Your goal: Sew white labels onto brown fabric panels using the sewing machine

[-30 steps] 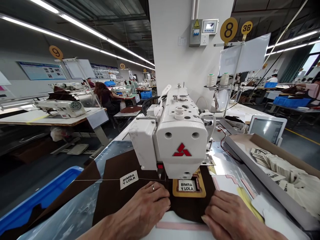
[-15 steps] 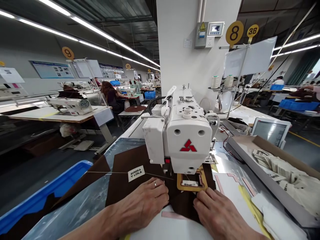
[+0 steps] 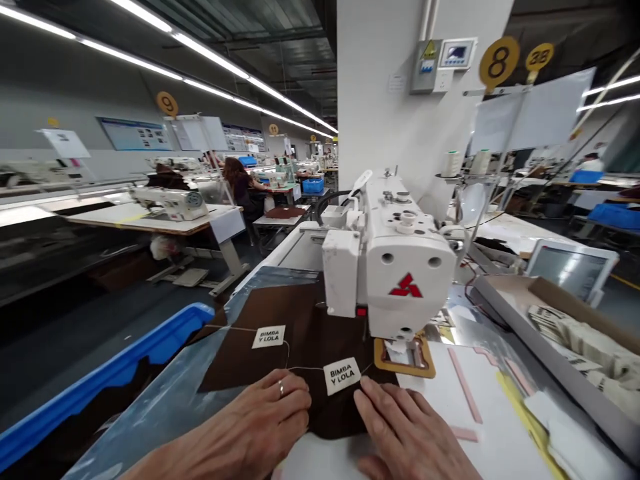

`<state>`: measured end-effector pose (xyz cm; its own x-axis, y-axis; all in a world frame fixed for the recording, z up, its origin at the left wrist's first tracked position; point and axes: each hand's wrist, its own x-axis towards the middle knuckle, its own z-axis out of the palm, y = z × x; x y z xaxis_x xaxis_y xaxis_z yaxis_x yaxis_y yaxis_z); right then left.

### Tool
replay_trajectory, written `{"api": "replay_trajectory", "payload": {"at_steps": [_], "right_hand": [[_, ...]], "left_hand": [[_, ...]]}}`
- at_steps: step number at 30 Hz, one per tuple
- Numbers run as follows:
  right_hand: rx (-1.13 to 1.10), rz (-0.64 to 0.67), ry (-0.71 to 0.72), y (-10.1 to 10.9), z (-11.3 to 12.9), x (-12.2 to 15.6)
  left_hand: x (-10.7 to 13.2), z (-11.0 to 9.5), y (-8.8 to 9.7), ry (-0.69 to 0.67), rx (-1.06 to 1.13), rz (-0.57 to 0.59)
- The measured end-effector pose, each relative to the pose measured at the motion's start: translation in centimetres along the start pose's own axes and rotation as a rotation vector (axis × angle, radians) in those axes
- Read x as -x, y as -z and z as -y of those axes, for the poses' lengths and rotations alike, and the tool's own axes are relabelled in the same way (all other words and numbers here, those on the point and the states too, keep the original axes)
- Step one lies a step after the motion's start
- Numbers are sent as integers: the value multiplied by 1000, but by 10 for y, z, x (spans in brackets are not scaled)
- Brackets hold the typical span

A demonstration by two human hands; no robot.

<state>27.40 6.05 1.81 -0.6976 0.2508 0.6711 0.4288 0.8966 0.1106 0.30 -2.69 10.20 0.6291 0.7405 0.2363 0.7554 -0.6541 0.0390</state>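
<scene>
dark brown leather panel (image 3: 305, 320) is laid flat on a clear plastic sheet (image 3: 165, 363), right in front of and partly under a white industrial sewing machine head (image 3: 407, 267). two white "bimba y lola" labels are placed on it: an upper label (image 3: 269, 337) near the panel's middle and a lower label (image 3: 342, 375) nearer the front edge, tilted, with a thin loose thread (image 3: 305, 368) running between them. left hand (image 3: 240, 427) is rested on the near edge of the panel, fingers kept together and slightly curled, with a ring (image 3: 281, 388) worn on one finger; nothing is pinched. right hand (image 3: 405, 427) is laid with fingers spread, fingertips touching the panel just below the lower label; no pinch is seen. panel is judged light, soft and flexible, and likely to slide on the plastic, so flat pressure or a hold at its edges seems better than taking it by the labels, which look light and easily shifted. tan template frame (image 3: 405, 357) is seen just right of the panel, beside pink strips (image 3: 465, 387) on a white table top (image 3: 480, 453). cardboard tray (image 3: 555, 303) of labels is set at right, blue plastic bin (image 3: 120, 353) at left.
</scene>
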Motion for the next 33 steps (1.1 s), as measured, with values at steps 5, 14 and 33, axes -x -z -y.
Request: {"api": "replay_trajectory", "payload": {"at_steps": [5,14,33], "right_hand": [[-96,-50,18,-15,28,-30],[-126,-80,47,-19,36,-30],[-127,-165,128,-23,26,-21]], "left_hand": [[32,-14,-3,145,126,23],[24,-14,-4,983,558,50],[-27,-9,-41,1175,1558,-63]]}}
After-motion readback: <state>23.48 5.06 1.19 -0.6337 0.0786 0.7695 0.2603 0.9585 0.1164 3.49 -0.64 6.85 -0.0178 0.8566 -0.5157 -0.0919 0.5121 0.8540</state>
